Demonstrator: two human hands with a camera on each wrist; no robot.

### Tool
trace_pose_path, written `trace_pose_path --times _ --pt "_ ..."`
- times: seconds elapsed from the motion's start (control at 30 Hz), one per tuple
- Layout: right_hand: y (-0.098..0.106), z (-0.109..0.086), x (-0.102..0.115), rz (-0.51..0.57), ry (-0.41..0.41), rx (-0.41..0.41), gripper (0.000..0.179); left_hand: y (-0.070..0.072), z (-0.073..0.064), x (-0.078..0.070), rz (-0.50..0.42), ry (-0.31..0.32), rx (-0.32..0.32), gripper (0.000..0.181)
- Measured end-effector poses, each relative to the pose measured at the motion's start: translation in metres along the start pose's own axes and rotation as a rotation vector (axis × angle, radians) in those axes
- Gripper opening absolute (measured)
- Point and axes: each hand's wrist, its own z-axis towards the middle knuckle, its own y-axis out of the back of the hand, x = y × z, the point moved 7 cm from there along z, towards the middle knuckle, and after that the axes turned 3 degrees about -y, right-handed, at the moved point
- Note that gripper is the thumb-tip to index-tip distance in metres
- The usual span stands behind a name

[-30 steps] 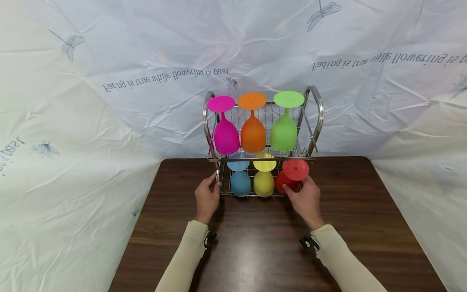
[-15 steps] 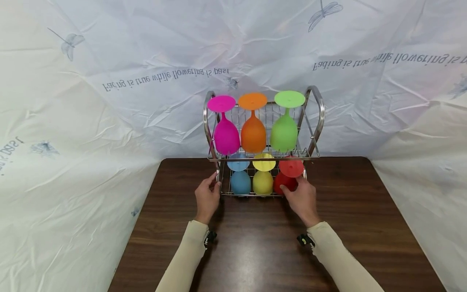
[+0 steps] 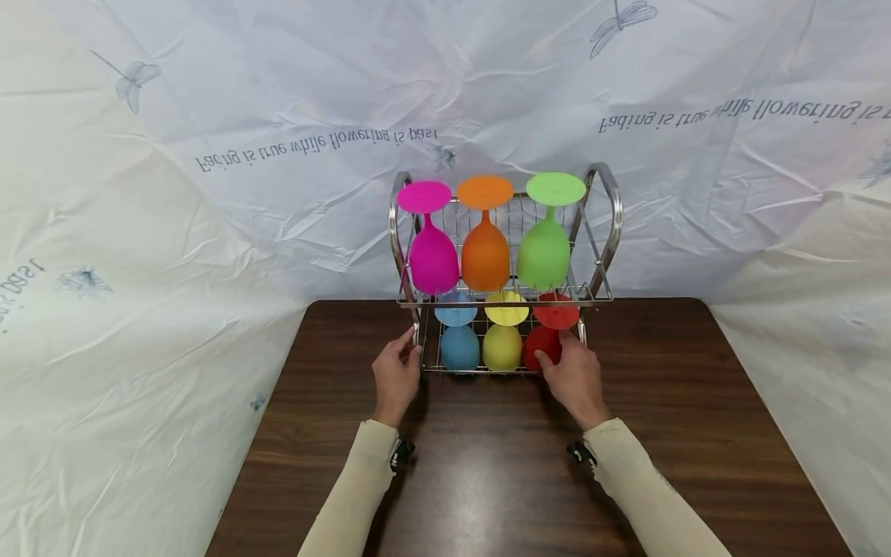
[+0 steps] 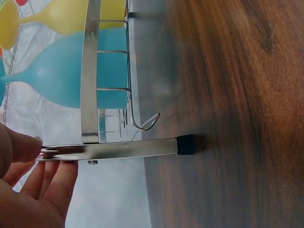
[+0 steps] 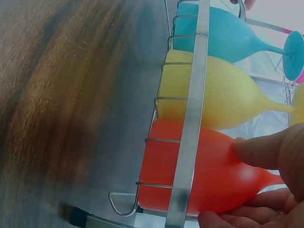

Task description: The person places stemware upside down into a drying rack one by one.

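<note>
A two-tier metal rack [image 3: 607,232] stands at the back of the table, holding upside-down plastic goblets. My left hand [image 3: 397,375] grips its left side post, thumb on one side and fingers on the other in the left wrist view [image 4: 45,180]. With my right hand [image 3: 574,379] I hold the red goblet [image 5: 216,171] by its bowl, at the right end of the lower tier. Beside it stand the yellow goblet [image 3: 503,348] and the blue goblet [image 3: 459,348]. Above are the magenta goblet [image 3: 433,259], orange goblet [image 3: 485,255] and light green goblet [image 3: 544,251].
The dark wooden table [image 3: 473,480] extends in front of the rack and to both sides. Pale printed sheeting [image 3: 313,77] hangs behind and at the sides. A black-capped rack foot [image 4: 185,145] meets the tabletop on the left.
My right hand has moved left and brought the red goblet from a tilt to upright on the lower tier, closer to the yellow one. My left hand stays on the rack.
</note>
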Motion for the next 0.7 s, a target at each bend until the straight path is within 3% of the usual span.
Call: trace_pose_path --times 0.4,0.7 --pt "0.001 -0.001 0.0 0.0 -0.013 0.048 0.064 -0.003 -0.001 0.002 -0.013 0.021 0.023 0.042" --pt "0.013 -0.005 0.006 0.01 -0.024 0.05 0.066 -0.003 -0.002 0.007 -0.025 0.05 0.05 0.043"
